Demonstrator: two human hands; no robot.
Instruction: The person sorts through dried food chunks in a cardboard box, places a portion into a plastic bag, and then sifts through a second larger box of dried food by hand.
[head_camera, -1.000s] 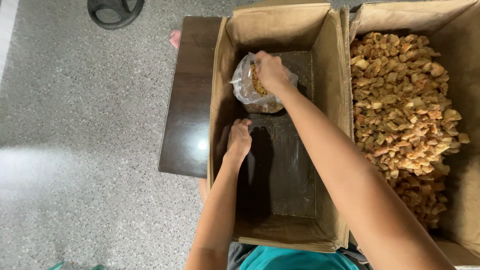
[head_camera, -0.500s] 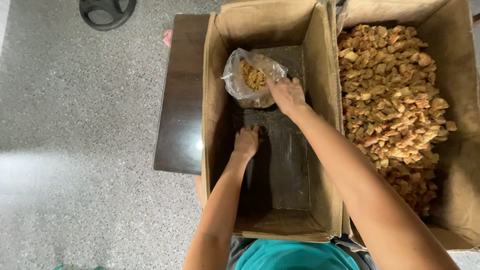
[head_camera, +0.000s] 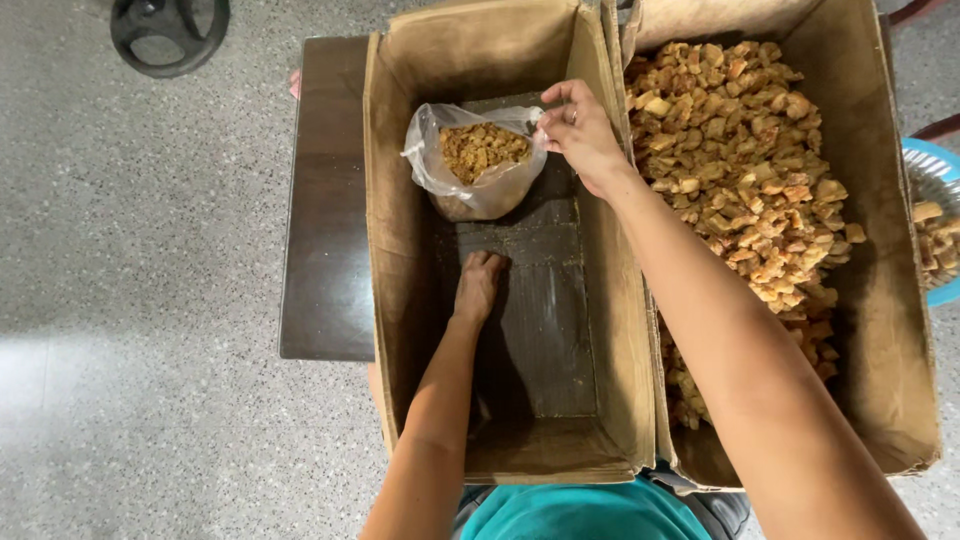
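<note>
A clear plastic bag (head_camera: 475, 160) filled with golden-brown fried pieces stands at the far end of an open cardboard box (head_camera: 390, 300). My right hand (head_camera: 578, 130) is at the bag's right rim, fingertips pinching its edge. My left hand (head_camera: 478, 285) reaches deep into the same box, fingers curled, resting on the dark box floor just below the bag. To the right, a second cardboard box (head_camera: 890, 330) is heaped with loose fried pieces (head_camera: 745, 170).
The left box sits on a dark wooden stool or low table (head_camera: 325, 220) over speckled grey floor. A black round object (head_camera: 165, 30) lies at the top left. A blue basket (head_camera: 935, 215) with more fried pieces shows at the right edge.
My right hand has slid off the top of the bag to its right rim. The bag now stands open-topped. My left hand stays low on the box floor.
</note>
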